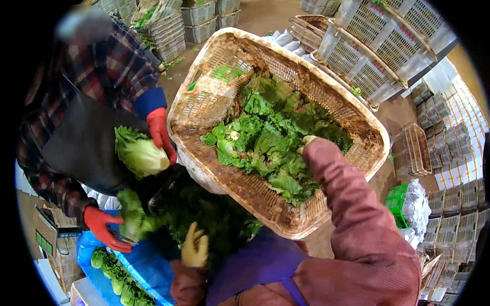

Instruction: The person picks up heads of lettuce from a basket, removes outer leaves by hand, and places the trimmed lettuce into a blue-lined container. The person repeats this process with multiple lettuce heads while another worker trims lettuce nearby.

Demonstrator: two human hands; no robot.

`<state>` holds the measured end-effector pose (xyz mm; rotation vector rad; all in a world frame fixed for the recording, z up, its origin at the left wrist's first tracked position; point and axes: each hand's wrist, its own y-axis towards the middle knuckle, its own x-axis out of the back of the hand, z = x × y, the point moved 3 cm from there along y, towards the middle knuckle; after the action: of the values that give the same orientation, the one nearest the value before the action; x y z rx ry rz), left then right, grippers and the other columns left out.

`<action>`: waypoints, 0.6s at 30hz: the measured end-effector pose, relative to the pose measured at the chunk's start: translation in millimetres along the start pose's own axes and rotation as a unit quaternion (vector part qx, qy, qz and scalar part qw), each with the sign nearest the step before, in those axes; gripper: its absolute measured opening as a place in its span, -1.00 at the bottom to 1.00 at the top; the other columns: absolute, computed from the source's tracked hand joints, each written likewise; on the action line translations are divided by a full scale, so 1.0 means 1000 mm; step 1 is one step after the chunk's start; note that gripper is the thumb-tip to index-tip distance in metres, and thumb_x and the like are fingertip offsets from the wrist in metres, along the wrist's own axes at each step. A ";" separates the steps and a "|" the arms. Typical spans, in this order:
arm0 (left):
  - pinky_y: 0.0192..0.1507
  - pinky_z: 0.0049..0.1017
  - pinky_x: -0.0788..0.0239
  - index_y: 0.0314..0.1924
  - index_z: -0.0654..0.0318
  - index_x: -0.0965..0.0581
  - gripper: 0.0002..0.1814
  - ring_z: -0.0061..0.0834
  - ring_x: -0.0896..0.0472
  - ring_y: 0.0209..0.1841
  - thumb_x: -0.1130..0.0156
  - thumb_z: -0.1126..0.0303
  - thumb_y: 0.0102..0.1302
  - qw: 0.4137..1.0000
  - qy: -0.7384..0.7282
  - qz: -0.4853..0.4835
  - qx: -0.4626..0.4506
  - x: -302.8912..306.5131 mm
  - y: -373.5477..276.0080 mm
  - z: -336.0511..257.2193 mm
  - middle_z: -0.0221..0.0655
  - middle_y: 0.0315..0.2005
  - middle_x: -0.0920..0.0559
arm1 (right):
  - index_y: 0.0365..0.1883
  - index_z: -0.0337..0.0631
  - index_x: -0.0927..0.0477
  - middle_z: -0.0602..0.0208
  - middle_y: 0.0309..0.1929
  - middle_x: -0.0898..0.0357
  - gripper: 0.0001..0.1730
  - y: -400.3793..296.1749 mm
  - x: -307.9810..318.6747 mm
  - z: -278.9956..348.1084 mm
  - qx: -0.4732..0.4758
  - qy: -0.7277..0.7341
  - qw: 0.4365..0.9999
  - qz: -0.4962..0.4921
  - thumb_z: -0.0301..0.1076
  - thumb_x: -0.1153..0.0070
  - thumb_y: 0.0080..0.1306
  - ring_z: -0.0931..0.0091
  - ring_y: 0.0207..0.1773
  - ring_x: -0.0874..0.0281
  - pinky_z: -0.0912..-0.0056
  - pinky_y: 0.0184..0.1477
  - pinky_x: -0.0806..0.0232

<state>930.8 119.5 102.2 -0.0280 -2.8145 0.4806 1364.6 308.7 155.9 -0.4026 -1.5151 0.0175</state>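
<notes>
My left hand [195, 245], in a pale yellow glove, hangs below the crate with its fingers apart and nothing in them. Dark leafy trimmings [208, 214] lie in shadow behind it. My right hand [308, 140] reaches into a large dirty plastic crate [375, 142], at the edge of a pile of green lettuce leaves and heads [264, 134]. Only part of that glove shows past the sleeve, and whether it grips a leaf is hidden. The crate sits tilted in front of me, its inside walls smeared brown.
A co-worker's red-gloved hand [160, 132] holds a trimmed lettuce head [143, 155]; the other red glove [105, 229] holds a small blade by another lettuce [132, 216]. Lettuces [118, 281] line a blue-lined box [147, 267]. Stacked crates [377, 46] stand behind, and a green crate [396, 204] right.
</notes>
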 end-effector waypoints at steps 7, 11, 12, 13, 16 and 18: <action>0.38 -0.32 0.09 0.42 0.37 0.13 0.19 -0.18 -0.06 0.42 -0.46 0.06 0.03 0.952 -0.088 0.132 -0.261 -0.099 0.066 -0.045 0.03 0.36 -0.12 | 0.04 -0.29 -0.49 0.15 -0.14 -0.61 -0.66 -0.104 0.028 0.046 0.058 0.680 0.726 -0.082 -0.43 -0.08 0.30 0.31 -0.17 -0.61 0.31 -0.09 -0.49; 0.31 -0.35 -0.07 0.32 0.39 -0.16 -0.03 -0.35 -0.29 0.25 -0.49 0.18 0.03 0.908 -0.313 0.096 -0.260 -0.072 0.093 -0.106 -0.23 0.19 -0.35 | 0.20 -0.32 -0.36 0.06 0.20 -0.40 -0.54 -0.127 -0.068 0.075 0.007 0.939 0.252 0.233 -0.27 0.14 0.39 0.19 0.25 -0.36 -0.03 0.21 -0.30; 0.26 -0.38 -0.14 0.29 0.39 -0.22 -0.12 -0.38 -0.35 0.19 -0.48 0.27 0.04 0.913 -0.329 0.103 -0.220 -0.052 0.097 -0.099 -0.26 0.14 -0.40 | 0.22 -0.30 -0.36 0.09 0.22 -0.40 -0.52 -0.141 -0.056 0.095 0.029 0.916 0.305 0.259 -0.27 0.10 0.37 0.23 0.25 -0.37 0.03 0.24 -0.28; 0.21 -0.40 -0.22 0.25 0.38 -0.28 -0.21 -0.42 -0.42 0.13 -0.47 0.37 0.05 0.915 -0.345 0.111 -0.180 -0.037 0.098 -0.091 -0.28 0.09 -0.45 | 0.24 -0.27 -0.35 0.13 0.24 -0.39 -0.50 -0.154 -0.042 0.115 0.054 0.888 0.357 0.284 -0.28 0.06 0.36 0.27 0.24 -0.38 0.09 0.26 -0.26; 0.21 -0.40 -0.21 0.26 0.35 -0.29 -0.30 -0.48 -0.40 0.13 -0.36 0.49 0.12 0.907 -0.345 0.067 -0.231 -0.029 0.078 -0.090 -0.31 0.10 -0.44 | 0.24 -0.27 -0.35 0.13 0.23 -0.40 -0.49 -0.175 -0.049 0.158 0.062 0.853 0.349 0.382 -0.26 0.03 0.35 0.27 0.24 -0.39 0.11 0.27 -0.25; 0.28 -0.37 -0.11 0.29 0.32 -0.27 -0.30 -0.44 -0.32 0.22 -0.33 0.43 0.15 0.895 -0.371 0.070 -0.238 -0.023 0.059 -0.105 -0.34 0.16 -0.40 | 0.24 -0.27 -0.35 0.14 0.23 -0.40 -0.47 -0.186 -0.070 0.176 0.025 0.846 0.298 0.441 -0.25 0.02 0.34 0.27 0.23 -0.39 0.12 0.28 -0.24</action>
<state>980.7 207.2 171.3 -0.1859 -3.6295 -0.2631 1145.2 160.5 138.5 -0.7400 1.0257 0.3840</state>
